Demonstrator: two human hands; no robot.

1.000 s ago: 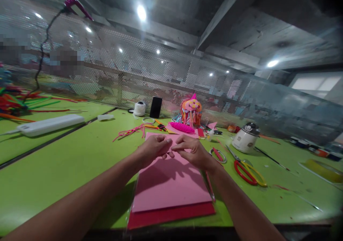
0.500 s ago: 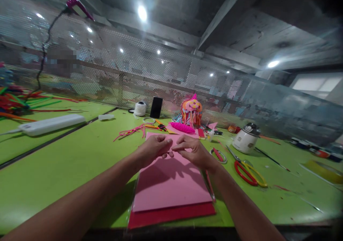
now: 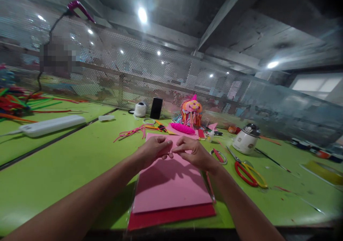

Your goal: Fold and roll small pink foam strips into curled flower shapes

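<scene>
My left hand [image 3: 156, 150] and my right hand [image 3: 191, 150] meet fingertip to fingertip above a sheet of pink paper [image 3: 171, 192]. Both are closed in a pinch. Whatever lies between the fingers is too small to make out; it may be a thin pinkish piece near the left fingertips. Beneath the pink sheet a red sheet [image 3: 171, 216] shows along the near edge. Past my hands lies a bright pink fuzzy strip [image 3: 182, 128], in front of a colourful paper figure [image 3: 191, 110] with hanging tassels.
To the right are scissors [image 3: 246, 171] with red and yellow handles, a tape roll [image 3: 218, 156] and a white pot [image 3: 246, 139]. Pink cords [image 3: 131, 132], a phone [image 3: 156, 108] and a white spool [image 3: 140, 109] lie beyond. A power strip [image 3: 53, 125] sits at left.
My hands stay almost in place, with only slight finger movement. The things on the table have not moved.
</scene>
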